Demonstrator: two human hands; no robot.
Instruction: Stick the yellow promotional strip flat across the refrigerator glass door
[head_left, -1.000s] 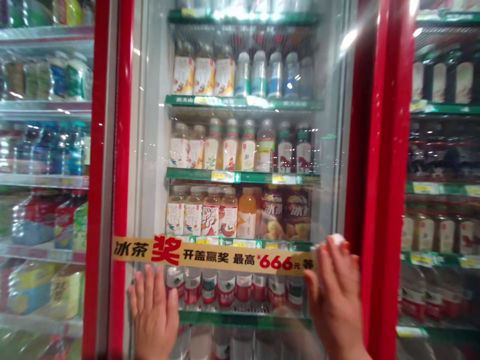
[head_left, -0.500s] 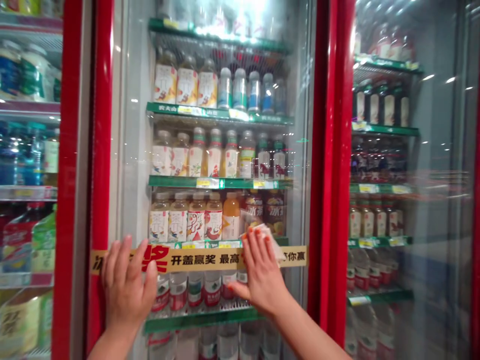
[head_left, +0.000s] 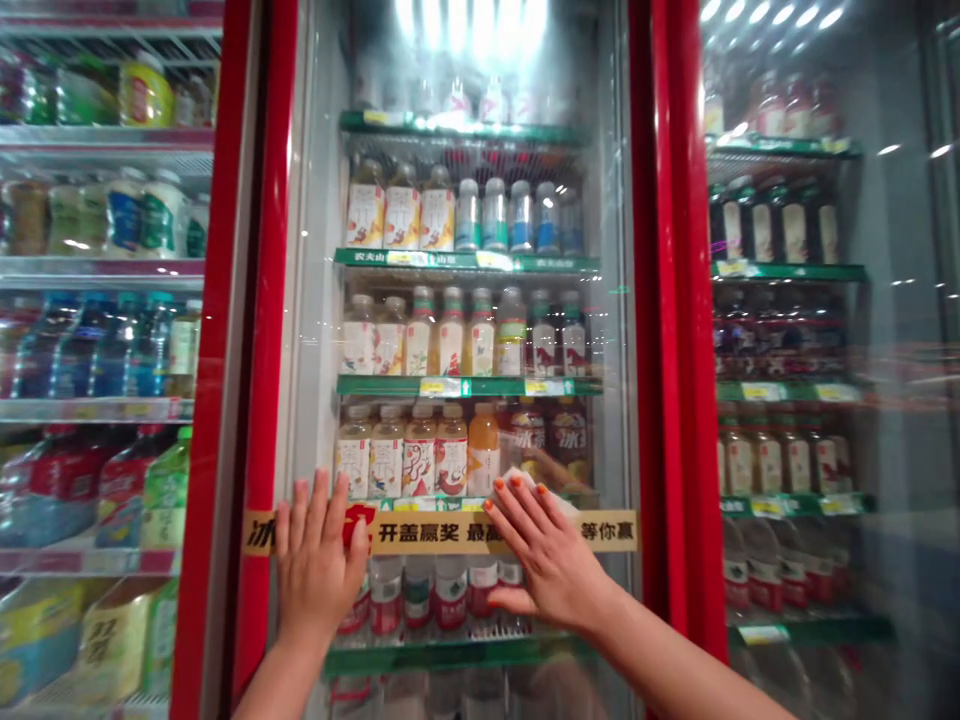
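I face a glass door [head_left: 322,300] of a red-framed drinks cooler. A tan banner sticker [head_left: 427,533] with red and black print runs across the glass at waist height. My left hand [head_left: 319,560] lies flat on the glass over the banner's left part, fingers spread. My right hand [head_left: 544,555] presses a white cloth [head_left: 525,480] against the glass over the banner's right half, fingers stretched out on top of it. Behind the glass stand rows of bottled tea and juice [head_left: 420,450] on green-edged shelves.
Red door posts [head_left: 675,330] frame the glass on both sides. A second cooler door [head_left: 795,350] with dark bottles is at the right. At the left, another cooler [head_left: 97,350] holds water and soda bottles. Water bottles [head_left: 435,595] fill the lower shelf.
My right hand with the cloth has slid from the banner's right end toward its middle. My left hand has risen from below the banner onto it.
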